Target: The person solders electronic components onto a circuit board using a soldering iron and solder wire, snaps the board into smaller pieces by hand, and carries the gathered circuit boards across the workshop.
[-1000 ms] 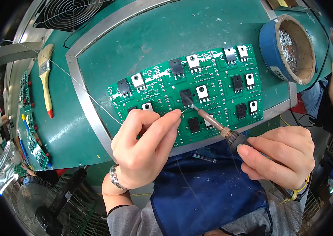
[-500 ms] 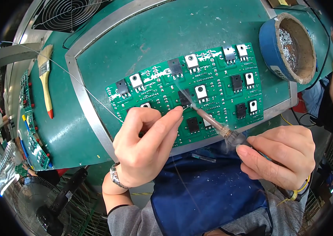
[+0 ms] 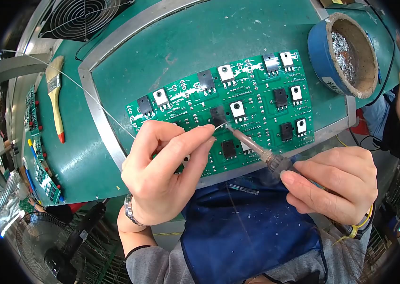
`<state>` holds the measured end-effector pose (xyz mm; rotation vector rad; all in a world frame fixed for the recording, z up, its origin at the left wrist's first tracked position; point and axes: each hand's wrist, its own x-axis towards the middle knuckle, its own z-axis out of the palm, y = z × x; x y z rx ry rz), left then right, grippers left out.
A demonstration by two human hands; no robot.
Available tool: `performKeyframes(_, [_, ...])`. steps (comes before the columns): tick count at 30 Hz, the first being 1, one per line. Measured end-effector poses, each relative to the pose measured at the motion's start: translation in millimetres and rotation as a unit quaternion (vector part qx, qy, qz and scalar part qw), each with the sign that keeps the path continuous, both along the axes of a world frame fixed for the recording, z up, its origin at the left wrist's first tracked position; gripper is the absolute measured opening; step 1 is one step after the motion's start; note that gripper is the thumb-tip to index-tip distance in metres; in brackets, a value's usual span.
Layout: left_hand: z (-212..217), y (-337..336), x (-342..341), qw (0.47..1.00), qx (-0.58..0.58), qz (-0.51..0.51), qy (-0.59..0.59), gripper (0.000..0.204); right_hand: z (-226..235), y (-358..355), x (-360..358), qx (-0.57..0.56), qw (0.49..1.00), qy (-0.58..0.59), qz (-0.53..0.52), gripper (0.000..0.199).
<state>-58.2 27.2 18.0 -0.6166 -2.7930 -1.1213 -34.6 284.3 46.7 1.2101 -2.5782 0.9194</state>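
A green circuit board (image 3: pixel 261 106) with several black and white flat three-legged components lies on the green bench. My left hand (image 3: pixel 167 165) is over its near left part, thumb and forefinger pinching a thin strand of solder wire (image 3: pixel 220 126). In my right hand (image 3: pixel 334 182) is a soldering iron (image 3: pixel 256 150), held by its handle and slanting toward the upper left. Its tip meets the wire's end beside the legs of a black component (image 3: pixel 218 115) near the board's middle. My left hand hides the board's near left corner.
A blue-sided round tub (image 3: pixel 320 57) with silvery solder scraps stands at the right. A flat brush (image 3: pixel 54 102) and smaller circuit boards (image 3: pixel 46 182) lie at the left. A black fan (image 3: pixel 84 19) is at the far left, a standing fan (image 3: pixel 44 241) at the near left.
My left hand has drawn slightly left, showing more wire between fingers and iron tip. The iron has shifted slightly left with it. The smoke trail above the tip has faded.
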Motion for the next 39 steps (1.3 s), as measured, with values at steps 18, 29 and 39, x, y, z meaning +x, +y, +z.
performKeyframes(18, [-7.6,2.9,-1.0,1.0,0.019,-0.017,0.0,0.026,6.3,10.4,4.2,-0.016,1.0,0.018,-0.013,0.025])
performKeyframes(29, [-13.6,5.9,-1.8,0.998,0.016,-0.054,0.028,0.027,4.8,7.5,3.3,-0.004,1.0,0.018,-0.022,0.02])
performKeyframes(39, [-18.7,7.8,-3.4,0.996,0.009,-0.076,0.045,0.029,7.3,6.1,5.3,0.027,0.999,0.005,-0.025,0.019])
